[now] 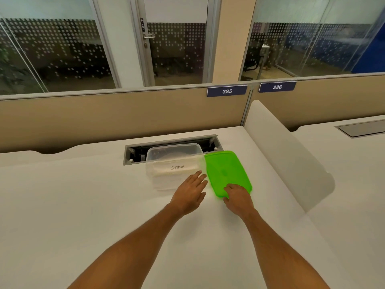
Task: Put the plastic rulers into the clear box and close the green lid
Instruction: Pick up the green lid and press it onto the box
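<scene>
So the clear box (pixel 175 163) sits open on the white bench (pixel 73 195), right in front of the cable tray cutout (pixel 170 146), with "OSTRICH" handwritten on its near wall. Something pale lies inside it, but it's too hazy through the plastic to say whether those are the rulers. The green lid (pixel 226 172) lies flat on the bench just beside the box's right side, off the box, tilted a bit so its near end points away to the right.

The right hand (pixel 237 198) is on the near edge of the lid, fingers curled over it and gripping that corner. The left hand (pixel 190 189) is released, fingers straight and together, fingertips touching the box's near right corner (or just about, it's hard to call exactly).

Behind the bench there's a beige partition (pixel 104 117) with number tags 385 (pixel 227 91) and 386 (pixel 277 86), and a white divider (pixel 287 151) on the right.
</scene>
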